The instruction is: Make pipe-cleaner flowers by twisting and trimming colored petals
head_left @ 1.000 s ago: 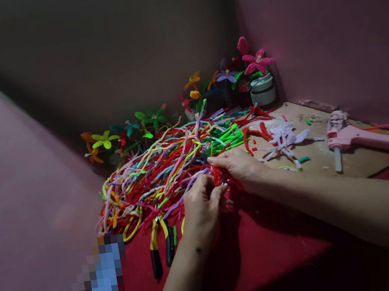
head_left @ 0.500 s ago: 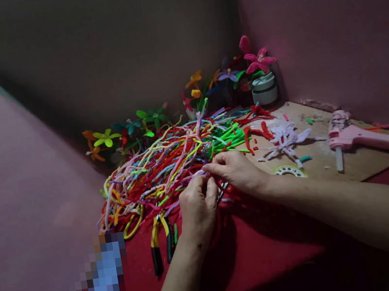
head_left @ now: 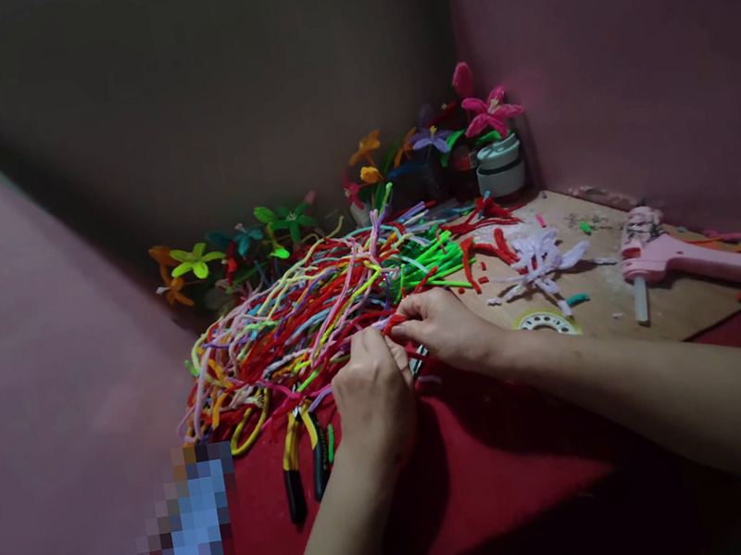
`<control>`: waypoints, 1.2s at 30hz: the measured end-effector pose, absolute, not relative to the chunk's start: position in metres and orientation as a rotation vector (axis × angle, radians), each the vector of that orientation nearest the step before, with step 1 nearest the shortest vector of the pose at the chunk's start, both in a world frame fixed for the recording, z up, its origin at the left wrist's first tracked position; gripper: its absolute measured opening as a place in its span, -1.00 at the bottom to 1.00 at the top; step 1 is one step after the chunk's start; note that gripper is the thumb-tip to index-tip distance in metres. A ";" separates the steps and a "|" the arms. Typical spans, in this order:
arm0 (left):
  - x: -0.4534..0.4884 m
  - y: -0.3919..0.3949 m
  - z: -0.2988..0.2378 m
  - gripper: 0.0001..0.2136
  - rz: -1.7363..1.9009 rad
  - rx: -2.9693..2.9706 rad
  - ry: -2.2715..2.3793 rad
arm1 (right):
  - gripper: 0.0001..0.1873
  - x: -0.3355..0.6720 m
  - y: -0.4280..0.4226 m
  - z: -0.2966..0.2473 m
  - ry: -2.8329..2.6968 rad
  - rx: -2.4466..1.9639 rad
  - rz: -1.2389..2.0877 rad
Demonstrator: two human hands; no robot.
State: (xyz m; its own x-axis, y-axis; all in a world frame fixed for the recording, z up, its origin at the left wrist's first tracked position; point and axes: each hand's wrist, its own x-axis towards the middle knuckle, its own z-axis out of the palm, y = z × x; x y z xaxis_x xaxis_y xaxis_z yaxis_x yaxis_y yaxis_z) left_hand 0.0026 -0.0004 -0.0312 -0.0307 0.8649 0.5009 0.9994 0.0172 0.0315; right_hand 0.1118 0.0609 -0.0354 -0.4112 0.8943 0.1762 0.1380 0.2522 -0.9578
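Observation:
My left hand (head_left: 373, 394) is closed, its back turned up and its fingertips tucked out of sight. Just right of it, my right hand (head_left: 447, 326) pinches a red pipe cleaner (head_left: 395, 321) between thumb and fingers. That red piece runs into the left fist; its far end is hidden. Behind both hands spreads a big heap of coloured pipe cleaners (head_left: 306, 311), with a bright green bundle (head_left: 435, 263) at its right. Pliers (head_left: 293, 477) with black and yellow handles lie left of my left hand. Metal blades (head_left: 418, 362) show in part beneath the hands.
On the brown board (head_left: 673, 323) lie a lilac fuzzy flower shape (head_left: 540, 258), a white tape roll (head_left: 546, 322) and a pink glue gun (head_left: 726, 257). Fuzzy flowers (head_left: 197, 261) stand along the wall. A yellow loop handle (head_left: 252, 429) pokes from the heap. Red cloth (head_left: 515, 480) covers the front.
My left hand has rolled over so that its back faces up more. The red pipe cleaner shows more clearly between my fingertips. The view has shifted slightly.

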 end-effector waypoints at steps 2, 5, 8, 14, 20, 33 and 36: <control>0.001 0.002 -0.030 -0.84 -0.588 -1.931 -1.999 | -0.86 0.114 0.061 -0.032 -1.719 -0.938 1.300; -0.006 0.007 -0.025 -0.87 -0.897 -2.103 -2.216 | -0.88 0.116 0.062 -0.029 -1.621 -0.892 1.557; -0.011 0.010 -0.020 -0.86 -1.313 -2.231 -2.599 | -0.86 0.116 0.063 -0.031 -1.484 -0.860 1.753; -0.010 0.007 -0.019 -0.87 -1.751 -2.296 -2.867 | -0.86 0.114 0.067 -0.039 -1.433 -0.817 1.763; -0.016 0.007 -0.019 -0.94 -2.087 -2.448 -2.820 | -0.84 0.114 0.066 -0.035 -1.471 -0.854 1.741; -0.025 0.008 -0.016 -0.87 -2.536 -2.320 -2.666 | -0.88 0.122 0.070 -0.030 -1.453 -0.701 1.820; -0.029 0.007 -0.012 -0.87 -2.587 -2.181 -2.642 | -0.85 0.125 0.070 -0.026 -1.606 -0.792 1.827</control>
